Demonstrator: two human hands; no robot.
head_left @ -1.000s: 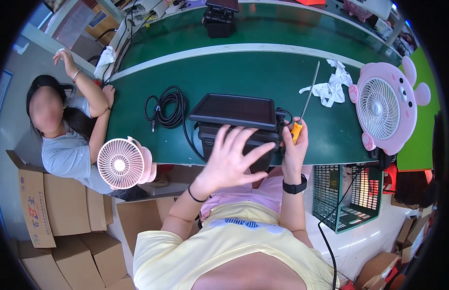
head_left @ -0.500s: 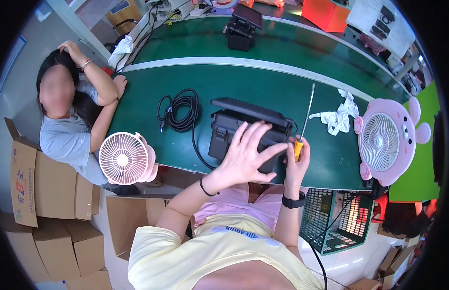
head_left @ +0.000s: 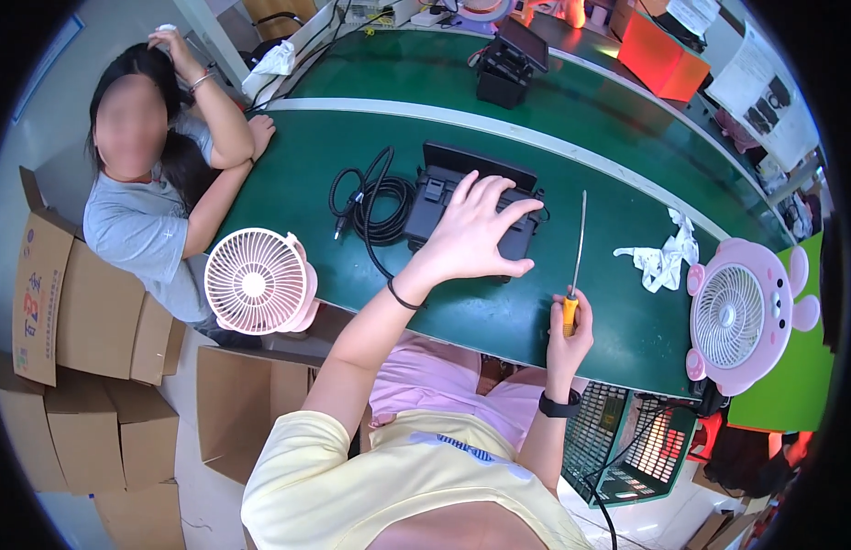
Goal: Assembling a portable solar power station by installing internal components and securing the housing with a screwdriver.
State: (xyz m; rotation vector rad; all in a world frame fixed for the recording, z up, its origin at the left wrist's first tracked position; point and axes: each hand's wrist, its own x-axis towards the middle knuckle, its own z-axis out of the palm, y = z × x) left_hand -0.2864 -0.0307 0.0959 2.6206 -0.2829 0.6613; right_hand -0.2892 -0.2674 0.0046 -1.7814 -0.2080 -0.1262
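Note:
A black plastic case (head_left: 432, 207) with a hinged lid (head_left: 480, 169) tilted up at its far side sits on the green table. Over its front and right part, my left hand (head_left: 476, 229) lies with fingers spread, hiding much of the case; whether the palm presses on it, I cannot tell. My right hand (head_left: 570, 341) is wrapped round the yellow handle of a screwdriver (head_left: 580, 247), its long metal shaft pointing up and away from me, apart from the case. A coiled black cable (head_left: 386, 209) lies left of the case.
Left on the table edge stands a small pink fan (head_left: 253, 282); a pink animal-shaped fan (head_left: 742, 316) stands at the right. Crumpled white paper (head_left: 662, 257) lies between screwdriver and right fan. Another person (head_left: 141, 211) leans on the table's left end. Below right is a green crate (head_left: 618, 440).
The view has shifted. The case's lid stands more upright, and the case sits farther from me. My right hand, still holding the screwdriver, has drawn away from the case toward me.

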